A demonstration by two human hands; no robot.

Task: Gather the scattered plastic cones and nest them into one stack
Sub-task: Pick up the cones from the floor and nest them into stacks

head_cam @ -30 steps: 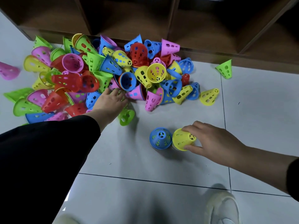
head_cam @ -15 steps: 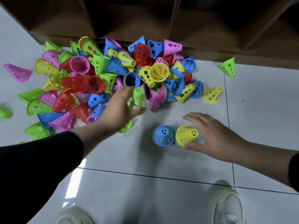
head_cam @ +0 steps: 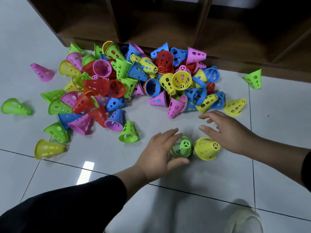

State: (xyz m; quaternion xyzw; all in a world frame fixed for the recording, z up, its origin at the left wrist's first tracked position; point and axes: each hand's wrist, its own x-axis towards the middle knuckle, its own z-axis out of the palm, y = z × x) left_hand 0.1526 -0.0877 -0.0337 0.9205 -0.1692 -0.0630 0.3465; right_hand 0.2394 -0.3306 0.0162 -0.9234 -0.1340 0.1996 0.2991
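While the right hand (head_cam: pixel 230 133) hovers slack-fingered, left grip (head_cam: pixel 161 152) around the green cone (head_cam: pixel 182 147).

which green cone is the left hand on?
The upright green cone beside the yellow cone, under the left hand. Every other green cone sits untouched in or around the pile.

Left grip (head_cam: pixel 159 151) curled; right grip (head_cam: pixel 230 132) spread
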